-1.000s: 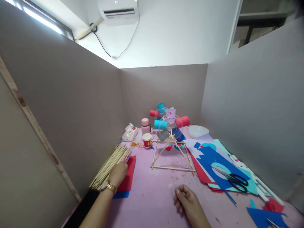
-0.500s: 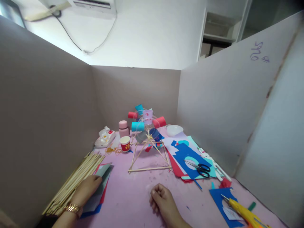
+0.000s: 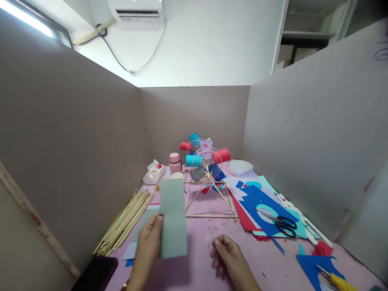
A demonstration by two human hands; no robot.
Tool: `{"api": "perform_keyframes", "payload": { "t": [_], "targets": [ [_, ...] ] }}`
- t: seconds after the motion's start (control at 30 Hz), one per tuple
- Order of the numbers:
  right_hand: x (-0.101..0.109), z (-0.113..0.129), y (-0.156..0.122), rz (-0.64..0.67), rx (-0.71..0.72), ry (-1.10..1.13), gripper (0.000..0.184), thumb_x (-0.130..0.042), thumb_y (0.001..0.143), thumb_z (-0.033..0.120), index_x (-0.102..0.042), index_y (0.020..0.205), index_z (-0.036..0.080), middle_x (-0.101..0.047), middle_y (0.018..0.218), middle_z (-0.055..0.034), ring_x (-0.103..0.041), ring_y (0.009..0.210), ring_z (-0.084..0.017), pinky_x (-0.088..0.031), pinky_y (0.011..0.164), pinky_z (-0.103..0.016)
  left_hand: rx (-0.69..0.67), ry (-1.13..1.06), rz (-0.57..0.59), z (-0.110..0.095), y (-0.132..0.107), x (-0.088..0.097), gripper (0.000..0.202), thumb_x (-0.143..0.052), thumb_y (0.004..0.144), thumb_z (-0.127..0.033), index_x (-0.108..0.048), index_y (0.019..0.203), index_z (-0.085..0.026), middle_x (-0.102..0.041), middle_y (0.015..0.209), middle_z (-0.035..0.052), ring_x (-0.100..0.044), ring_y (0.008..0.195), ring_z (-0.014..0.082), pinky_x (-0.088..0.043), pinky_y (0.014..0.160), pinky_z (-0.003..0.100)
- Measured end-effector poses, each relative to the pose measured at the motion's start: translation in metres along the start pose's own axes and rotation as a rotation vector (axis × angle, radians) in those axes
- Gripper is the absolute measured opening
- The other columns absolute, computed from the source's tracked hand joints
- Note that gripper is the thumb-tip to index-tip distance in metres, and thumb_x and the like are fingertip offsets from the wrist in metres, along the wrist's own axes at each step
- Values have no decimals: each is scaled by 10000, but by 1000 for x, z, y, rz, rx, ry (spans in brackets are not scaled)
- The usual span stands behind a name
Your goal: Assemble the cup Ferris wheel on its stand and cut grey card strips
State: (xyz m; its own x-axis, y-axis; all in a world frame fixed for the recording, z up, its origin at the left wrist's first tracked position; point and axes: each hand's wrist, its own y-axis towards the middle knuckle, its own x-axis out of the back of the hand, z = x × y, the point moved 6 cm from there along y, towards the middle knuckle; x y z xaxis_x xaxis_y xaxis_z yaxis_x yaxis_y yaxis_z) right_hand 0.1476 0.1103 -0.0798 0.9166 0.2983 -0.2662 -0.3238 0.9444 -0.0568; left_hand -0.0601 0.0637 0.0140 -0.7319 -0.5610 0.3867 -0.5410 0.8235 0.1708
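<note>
The left hand (image 3: 150,236) is pinching a grey-green sheet (image 3: 173,218), upright over the bench (image 3: 200,242); the right hand (image 3: 228,256) is showing a narrow, curled grip. Behind the sheet a paper cup (image 3: 177,175) is peeking out, a pink thermos (image 3: 175,163) is standing capped, a whitish bowl (image 3: 240,167) is sitting farther back, and on the wheel (image 3: 207,162) a lilac cup (image 3: 206,148) is displaying a red 福

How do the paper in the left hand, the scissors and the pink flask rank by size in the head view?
Largest to smallest, as they look:
1. Grey-green paper
2. Scissors
3. Pink flask

The flask stands farther back, so its true size is unsure.
</note>
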Motion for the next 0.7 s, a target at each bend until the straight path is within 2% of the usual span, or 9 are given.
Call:
{"api": "perform_keyframes", "payload": {
  "t": [0.07,0.13,0.2,0.23,0.33,0.47,0.57,0.7],
  "targets": [
    [-2,11,-3,34,51,79,447,-578,700,590,-545,796,155,-578,594,30,-475,388,-51,-290,347,-150,38,-138,130,3,-21,-38,389,-415,778,-534,-572,797,-179,-614,573,-7,-565,500,169,-459,491,256],
    [-1,20,-6,32,93,153,402,-609,718,529,-560,868,160,-588,609,30,-511,435,-73,-341,387,-169,127,-392,345,9,-42,-77,349,-538,723,-526,-571,725,-178,-596,570,-16,-538,493,145,-435,486,234],
    [2,23,-6,-6,87,191,351,-636,724,473,-571,865,158,-619,620,15,-543,475,-101,-397,439,-202,185,-506,460,14,-57,-100,333,-616,680,-496,-554,654,-170,-552,541,-30,-487,473,116,-393,460,207],
    [4,24,-6,-16,79,202,335,-643,723,456,-577,852,154,-641,643,-2,-565,504,-120,-423,471,-225,208,-536,489,16,-61,-105,330,-636,670,-482,-541,627,-169,-525,524,-39,-461,465,104,-372,448,198],
    [3,21,-4,23,54,205,329,-655,716,442,-603,824,136,-673,667,-32,-607,582,-167,-461,546,-276,275,-588,483,23,-62,-104,341,-641,668,-483,-528,602,-168,-492,528,-49,-444,482,100,-376,468,200],
    [0,15,-3,56,34,223,322,-697,680,409,-610,831,139,-687,702,-39,-619,634,-180,-468,611,-297,331,-647,452,24,-55,-94,344,-649,656,-497,-554,618,-169,-562,584,-27,-505,555,128,-427,538,225],
    [5,16,0,43,49,237,314,-713,669,376,-598,853,149,-685,727,-34,-614,647,-173,-464,620,-291,316,-649,578,23,-56,-98,330,-687,633,-477,-568,675,-172,-608,566,-26,-519,504,115,-409,498,212],
    [32,32,8,-79,115,176,347,-728,653,365,-591,910,177,-661,712,4,-586,618,-137,-438,570,-238,345,-607,804,29,-61,-106,358,-760,560,-441,-556,630,-155,-643,545,-7,-512,439,81,-335,422,165]
  ]
}}
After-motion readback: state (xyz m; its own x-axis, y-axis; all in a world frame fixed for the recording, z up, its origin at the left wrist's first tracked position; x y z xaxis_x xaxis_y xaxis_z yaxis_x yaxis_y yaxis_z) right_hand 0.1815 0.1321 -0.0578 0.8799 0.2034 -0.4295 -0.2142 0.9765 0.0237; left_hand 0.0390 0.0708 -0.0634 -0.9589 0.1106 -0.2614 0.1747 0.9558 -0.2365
